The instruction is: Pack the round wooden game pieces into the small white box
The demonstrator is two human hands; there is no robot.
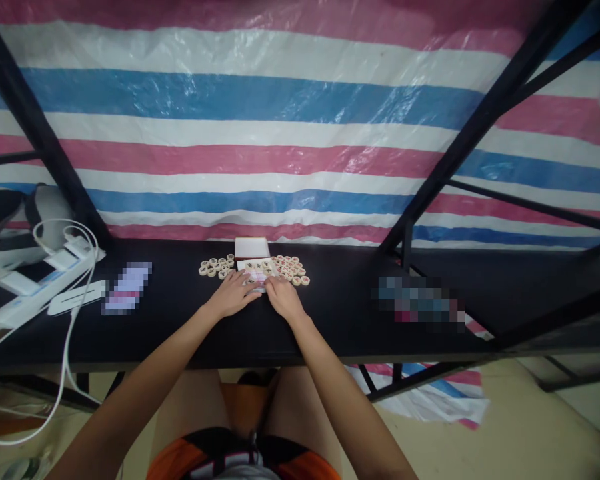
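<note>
On the black desk, a white sheet with pinkish markings carries several round Chinese chess pieces with dark characters. My left hand lies over its near left part, fingers stretched out and thumb pointing right. Close beside it, my right hand rests at the near right edge with fingers bent together; whatever is under the fingertips is hidden. Loose black-marked chess pieces lie to the left, partly near my left fingers. Red-marked chess pieces are grouped to the right. Directly behind the sheet sits a white box with a reddish-brown edge.
A white power strip with looping cables stands at the left of the black desk. Near it lie a white flat device and a blurred purple item. Another blurred item is at right. Black metal posts frame a striped sheet behind.
</note>
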